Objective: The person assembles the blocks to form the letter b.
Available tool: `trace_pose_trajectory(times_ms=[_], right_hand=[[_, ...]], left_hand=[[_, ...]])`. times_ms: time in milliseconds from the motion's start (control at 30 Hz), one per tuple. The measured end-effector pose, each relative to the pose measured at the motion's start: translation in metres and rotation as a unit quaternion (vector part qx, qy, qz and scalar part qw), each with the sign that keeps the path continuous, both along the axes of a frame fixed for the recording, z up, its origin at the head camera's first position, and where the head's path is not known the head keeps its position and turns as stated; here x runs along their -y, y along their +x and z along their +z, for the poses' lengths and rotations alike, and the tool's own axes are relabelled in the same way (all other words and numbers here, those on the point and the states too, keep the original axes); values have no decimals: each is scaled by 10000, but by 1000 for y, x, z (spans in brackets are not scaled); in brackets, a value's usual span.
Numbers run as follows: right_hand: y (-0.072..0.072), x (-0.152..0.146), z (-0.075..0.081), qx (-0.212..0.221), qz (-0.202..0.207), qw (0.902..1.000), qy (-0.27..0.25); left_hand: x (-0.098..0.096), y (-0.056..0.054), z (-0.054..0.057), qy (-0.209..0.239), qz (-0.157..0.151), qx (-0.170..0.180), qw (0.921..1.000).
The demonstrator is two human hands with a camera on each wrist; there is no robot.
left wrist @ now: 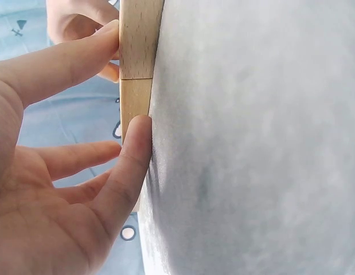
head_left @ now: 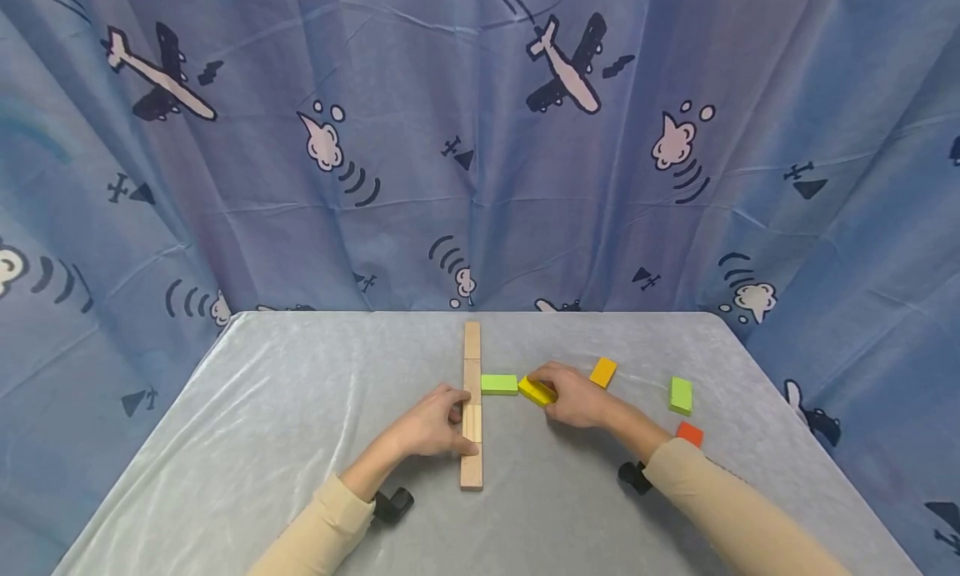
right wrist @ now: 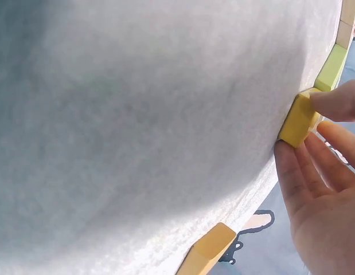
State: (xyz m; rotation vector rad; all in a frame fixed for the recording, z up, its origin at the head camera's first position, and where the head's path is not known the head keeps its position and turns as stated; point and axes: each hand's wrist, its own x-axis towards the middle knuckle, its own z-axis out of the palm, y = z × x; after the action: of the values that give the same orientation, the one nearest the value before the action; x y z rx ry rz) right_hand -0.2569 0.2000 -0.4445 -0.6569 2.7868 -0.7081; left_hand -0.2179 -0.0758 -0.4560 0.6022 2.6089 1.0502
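Several plain wooden blocks (head_left: 471, 469) lie end to end in a straight row running away from me. My left hand (head_left: 431, 423) touches this row from the left with thumb and fingers spread. In the left wrist view, the fairly straight fingers rest against two joined wooden blocks (left wrist: 140, 40). A light green block (head_left: 498, 384) extends rightward from the row. At its right end, my right hand (head_left: 573, 395) pinches a yellow block (head_left: 536, 390) lying at a slant. The right wrist view shows thumb and fingers on opposite sides of the yellow block (right wrist: 299, 121), close to the green block (right wrist: 333, 64).
Right of the right hand lie an orange-yellow block (head_left: 603, 372), another green block (head_left: 681, 395) and a red block (head_left: 690, 433), partly hidden by the forearm. A light grey cloth covers the table (head_left: 300, 393). A blue airplane-print curtain (head_left: 480, 142) hangs behind.
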Motion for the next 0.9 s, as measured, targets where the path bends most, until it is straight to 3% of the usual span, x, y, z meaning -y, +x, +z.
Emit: trace_pose_trajectory(times_ms=[400,700,900], right_hand=[[6,-10,8,-255,74,9996,4],[25,-29,25,-445,273,9985,173],[40,-49,30,-529,194,9981,262]], left_hand=[[0,-1,-2,-19,5,-33,10000],[1,1,-1,21,-18,-16,10000],[0,1,1,16,-45,-19,10000]])
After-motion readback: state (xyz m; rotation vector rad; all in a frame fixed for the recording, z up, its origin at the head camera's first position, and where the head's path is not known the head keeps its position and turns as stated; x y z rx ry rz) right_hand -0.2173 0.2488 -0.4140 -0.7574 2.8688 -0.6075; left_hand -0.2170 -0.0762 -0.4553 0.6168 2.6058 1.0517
